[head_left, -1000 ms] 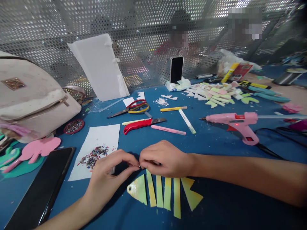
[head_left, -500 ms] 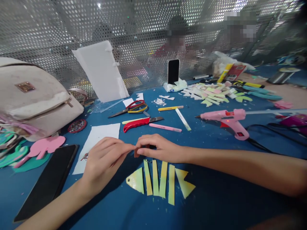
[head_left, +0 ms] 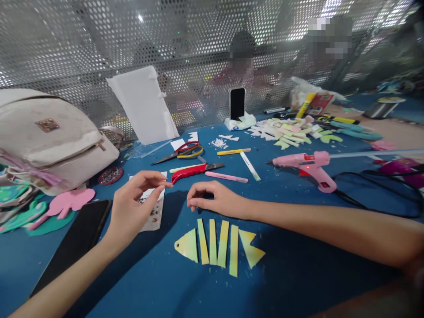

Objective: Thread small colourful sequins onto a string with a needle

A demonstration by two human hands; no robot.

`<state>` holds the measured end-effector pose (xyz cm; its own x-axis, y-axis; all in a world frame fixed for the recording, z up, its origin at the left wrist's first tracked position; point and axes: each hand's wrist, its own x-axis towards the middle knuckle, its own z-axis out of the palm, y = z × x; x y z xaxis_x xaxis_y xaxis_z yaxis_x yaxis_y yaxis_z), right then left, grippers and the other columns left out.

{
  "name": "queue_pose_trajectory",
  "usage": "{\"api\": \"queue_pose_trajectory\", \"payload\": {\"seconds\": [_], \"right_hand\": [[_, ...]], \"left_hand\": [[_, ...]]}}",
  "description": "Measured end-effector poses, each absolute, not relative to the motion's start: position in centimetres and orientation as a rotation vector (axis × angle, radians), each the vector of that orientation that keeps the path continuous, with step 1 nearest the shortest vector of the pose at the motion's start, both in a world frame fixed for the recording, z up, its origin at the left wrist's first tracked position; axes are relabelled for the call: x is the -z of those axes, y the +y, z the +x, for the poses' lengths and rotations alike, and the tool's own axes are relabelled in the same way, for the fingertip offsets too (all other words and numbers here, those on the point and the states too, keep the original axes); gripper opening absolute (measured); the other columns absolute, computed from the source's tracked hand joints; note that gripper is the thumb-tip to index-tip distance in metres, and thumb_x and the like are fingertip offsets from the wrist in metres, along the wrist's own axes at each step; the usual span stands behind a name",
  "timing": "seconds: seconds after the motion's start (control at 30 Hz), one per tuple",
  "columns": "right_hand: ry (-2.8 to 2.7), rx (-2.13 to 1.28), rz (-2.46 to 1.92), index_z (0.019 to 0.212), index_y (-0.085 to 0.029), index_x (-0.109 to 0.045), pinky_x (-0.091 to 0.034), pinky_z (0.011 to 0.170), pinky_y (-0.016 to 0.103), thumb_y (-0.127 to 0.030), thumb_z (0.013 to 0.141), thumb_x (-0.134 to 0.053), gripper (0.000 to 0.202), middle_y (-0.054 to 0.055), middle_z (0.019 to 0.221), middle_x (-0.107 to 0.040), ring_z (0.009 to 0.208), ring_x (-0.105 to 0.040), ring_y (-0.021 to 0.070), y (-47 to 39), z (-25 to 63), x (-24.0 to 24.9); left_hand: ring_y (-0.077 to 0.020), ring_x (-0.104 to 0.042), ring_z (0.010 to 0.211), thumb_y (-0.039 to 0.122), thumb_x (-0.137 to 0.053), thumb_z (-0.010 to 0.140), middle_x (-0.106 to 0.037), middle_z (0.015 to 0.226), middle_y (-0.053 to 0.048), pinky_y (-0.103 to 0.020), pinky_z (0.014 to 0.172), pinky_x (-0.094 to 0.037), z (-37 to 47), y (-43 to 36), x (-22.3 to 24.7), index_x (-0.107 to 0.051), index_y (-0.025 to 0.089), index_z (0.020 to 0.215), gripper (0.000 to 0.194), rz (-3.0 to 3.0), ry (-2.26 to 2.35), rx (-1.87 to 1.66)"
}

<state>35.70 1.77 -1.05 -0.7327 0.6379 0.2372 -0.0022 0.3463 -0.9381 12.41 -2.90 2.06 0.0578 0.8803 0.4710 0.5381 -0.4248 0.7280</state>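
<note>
My left hand (head_left: 132, 207) hovers over a white sheet (head_left: 155, 218) with small shiny bits on it. Its thumb and forefinger are pinched close; anything between them is too small to make out. To the right, my right hand (head_left: 218, 199) rests on the blue table with curled fingers, the fingertips together, and what they may hold is hidden. Just below it lie yellow-green pieces in a fish shape: a head (head_left: 188, 247) with an eye hole, several upright strips (head_left: 223, 245) and a notched tail (head_left: 251, 249).
Beyond my hands lie a red-handled knife (head_left: 188, 172), scissors (head_left: 185, 152) and several pens (head_left: 227, 177). A pink glue gun (head_left: 313, 165) with a cable is at right, before a pile of cut pieces (head_left: 291, 130). At left are a phone (head_left: 74, 243) and a backpack (head_left: 62, 137).
My hands were together at the fingertips; my left hand has drawn away left and up. The white sheet with bits now shows farther right. My right hand has hardly moved.
</note>
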Motion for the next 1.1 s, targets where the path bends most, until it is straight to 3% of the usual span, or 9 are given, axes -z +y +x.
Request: {"api": "queue_pose_trajectory", "payload": {"seconds": [0.07,0.13,0.23,0.3,0.4,0.5,0.9,1.1], "right_hand": [[-2.031,-1.397,-0.57,0.094,-0.016,-0.067,-0.051,0.074,0.024,-0.029,0.097,-0.062,0.014,0.002,0.082,-0.069,0.075,-0.063,0.0122,1.7,35.7,1.1],[-2.033,-1.39,-0.594,0.096,-0.016,-0.067,-0.052,0.074,0.025,-0.03,0.096,-0.063,0.014,0.002,0.083,-0.069,0.073,-0.063,0.0121,1.7,35.7,1.1],[-2.01,-1.391,-0.638,0.095,-0.016,-0.067,-0.052,0.071,0.025,-0.03,0.096,-0.064,0.015,0.001,0.082,-0.069,0.071,-0.063,0.0119,1.7,35.6,1.2],[-1.992,-1.388,-0.658,0.094,-0.016,-0.066,-0.052,0.071,0.025,-0.029,0.095,-0.063,0.014,0.001,0.08,-0.067,0.07,-0.062,0.0118,1.6,35.5,1.1],[-1.979,-1.376,-0.661,0.094,-0.016,-0.066,-0.051,0.071,0.025,-0.028,0.096,-0.063,0.013,0.0,0.079,-0.066,0.071,-0.061,0.0119,1.6,35.5,1.0],[-1.979,-1.349,-0.665,0.094,-0.016,-0.066,-0.05,0.07,0.025,-0.028,0.096,-0.062,0.012,0.0,0.079,-0.065,0.07,-0.061,0.0118,1.6,35.6,0.9],[-2.016,-1.254,-0.634,0.096,-0.017,-0.066,-0.049,0.071,0.025,-0.028,0.098,-0.06,0.013,0.0,0.083,-0.066,0.073,-0.062,0.0121,1.6,35.7,1.3],[-2.114,-1.116,-0.658,0.097,-0.018,-0.067,-0.049,0.073,0.026,-0.027,0.098,-0.06,0.012,0.002,0.089,-0.069,0.078,-0.063,0.0139,2.1,36.0,1.4]], "left_hand": [[-0.0174,-0.075,0.089,0.024,-0.07,0.092,-0.075,0.089,-0.001,-0.024,0.082,-0.057,12.5,-2.7,-2.2,-0.064,0.024,0.101,0.011,1.765,1.327,-1.324],[-0.0178,-0.075,0.085,0.025,-0.074,0.089,-0.071,0.083,0.0,-0.022,0.069,-0.058,12.6,-2.5,-2.3,-0.062,0.024,0.099,0.015,1.529,1.196,-1.323],[-0.0145,-0.071,0.07,0.025,-0.081,0.083,-0.065,0.077,0.002,-0.013,0.042,-0.044,12.6,-2.1,-2.5,-0.061,0.022,0.091,0.022,1.241,1.03,-1.252],[-0.0097,-0.063,0.06,0.024,-0.084,0.081,-0.065,0.075,0.001,-0.01,0.038,-0.036,12.5,-1.9,-2.4,-0.061,0.02,0.088,0.024,1.161,0.976,-1.193],[-0.0055,-0.054,0.054,0.025,-0.085,0.079,-0.064,0.072,0.001,-0.01,0.043,-0.039,12.1,-1.8,-2.1,-0.062,0.019,0.089,0.026,1.134,0.947,-1.15],[-0.0055,-0.054,0.059,0.027,-0.086,0.078,-0.063,0.074,0.002,-0.012,0.054,-0.046,11.8,-1.7,-1.7,-0.064,0.018,0.088,0.026,1.132,0.924,-1.115],[-0.0117,-0.069,0.078,0.026,-0.083,0.082,-0.073,0.075,-0.002,-0.016,0.075,-0.053,11.1,-1.4,-1.1,-0.073,0.019,0.076,0.013,1.389,1.074,-0.988],[-0.0152,-0.073,0.073,0.024,-0.08,0.081,-0.079,0.082,-0.005,-0.021,0.071,-0.058,11.0,-1.7,-2.4,-0.077,0.021,0.075,0.008,1.588,1.183,-0.976]]}}
